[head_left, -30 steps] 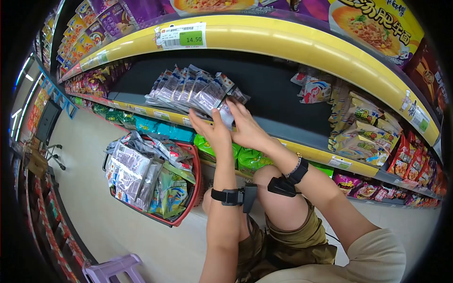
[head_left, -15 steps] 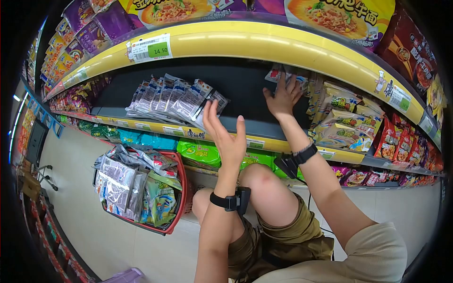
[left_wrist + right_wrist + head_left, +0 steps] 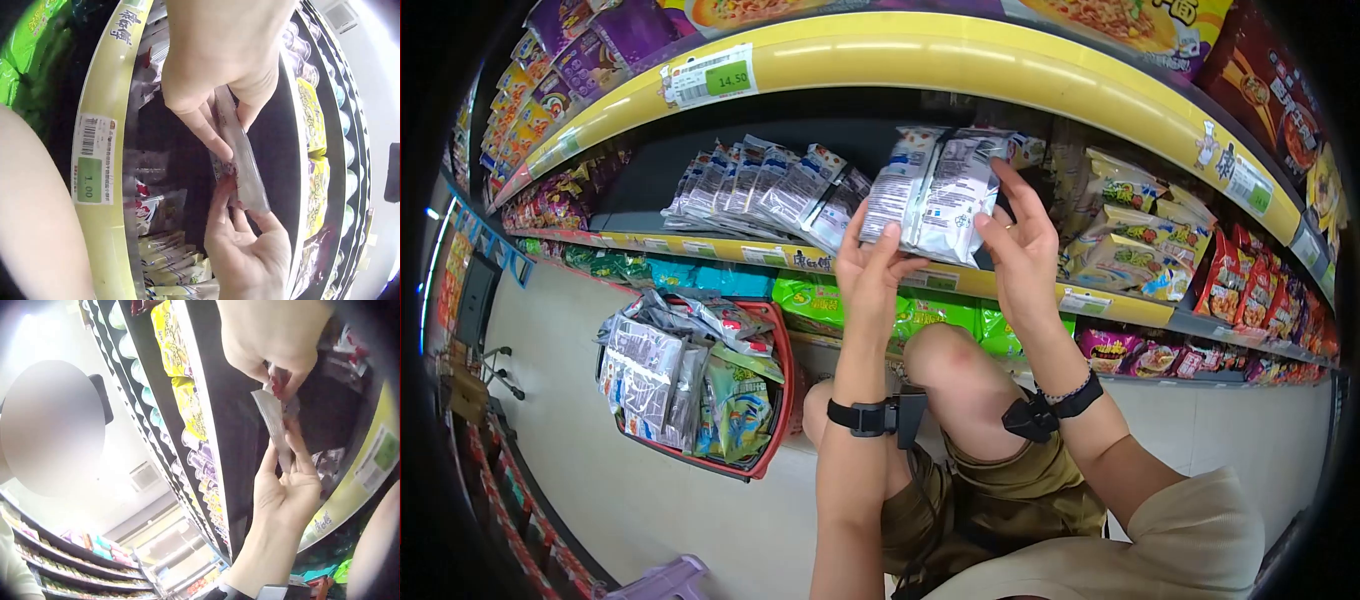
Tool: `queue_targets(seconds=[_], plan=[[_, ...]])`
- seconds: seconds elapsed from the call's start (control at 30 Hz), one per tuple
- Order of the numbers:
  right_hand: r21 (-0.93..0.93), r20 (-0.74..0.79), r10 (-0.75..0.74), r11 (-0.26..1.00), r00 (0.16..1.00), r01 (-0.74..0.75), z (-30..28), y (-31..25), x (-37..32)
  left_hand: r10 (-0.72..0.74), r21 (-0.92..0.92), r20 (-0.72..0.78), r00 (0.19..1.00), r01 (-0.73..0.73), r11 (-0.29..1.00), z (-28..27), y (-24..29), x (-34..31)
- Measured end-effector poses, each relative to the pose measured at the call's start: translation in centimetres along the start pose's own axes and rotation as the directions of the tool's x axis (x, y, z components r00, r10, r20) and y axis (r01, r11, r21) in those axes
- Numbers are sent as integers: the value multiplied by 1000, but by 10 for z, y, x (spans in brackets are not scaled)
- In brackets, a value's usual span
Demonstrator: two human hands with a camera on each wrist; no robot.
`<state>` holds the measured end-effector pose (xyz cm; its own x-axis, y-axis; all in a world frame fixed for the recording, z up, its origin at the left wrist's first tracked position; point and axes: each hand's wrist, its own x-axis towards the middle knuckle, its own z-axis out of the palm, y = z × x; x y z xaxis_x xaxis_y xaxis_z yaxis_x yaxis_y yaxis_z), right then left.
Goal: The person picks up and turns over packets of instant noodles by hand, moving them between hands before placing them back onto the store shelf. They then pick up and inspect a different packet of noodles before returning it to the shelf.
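Above the shelf lip, my left hand (image 3: 868,265) and right hand (image 3: 1025,245) hold a flat silver packet (image 3: 940,200) between them, its printed back and centre seam facing up. The left thumb and fingers pinch its left side, and the right thumb and fingers grip its right side. Edge-on in the left wrist view, the packet (image 3: 240,153) looks thin, with fingertips on both faces. On the shelf left of my hands, a fanned row of similar silver packets (image 3: 750,190) leans over.
A red shopping basket (image 3: 785,400) full of packets stands on the floor to the left. Cream-coloured noodle packs (image 3: 1145,235) fill the shelf's right side. The yellow shelf edge (image 3: 960,50) above overhangs the hands. A purple stool (image 3: 665,580) is at the lower left.
My right hand left the fanned row, reached to packets at the back right, then came back toward the middle. Both hands now hold a silver packet in front of the shelf.
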<state>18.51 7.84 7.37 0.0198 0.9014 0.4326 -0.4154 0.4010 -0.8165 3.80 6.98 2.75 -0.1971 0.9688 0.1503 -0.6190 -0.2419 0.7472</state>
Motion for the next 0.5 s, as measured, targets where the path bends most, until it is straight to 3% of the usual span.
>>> queue_targets(seconds=[0.27,0.5], plan=[[76,77,16,997,997,-22,-2,-1,-6,223,54,67,973,-227,972,0,15,-15],[100,99,64,992,993,-74,3,5,-9,190,77,44,981,-193,978,-1,26,-24]])
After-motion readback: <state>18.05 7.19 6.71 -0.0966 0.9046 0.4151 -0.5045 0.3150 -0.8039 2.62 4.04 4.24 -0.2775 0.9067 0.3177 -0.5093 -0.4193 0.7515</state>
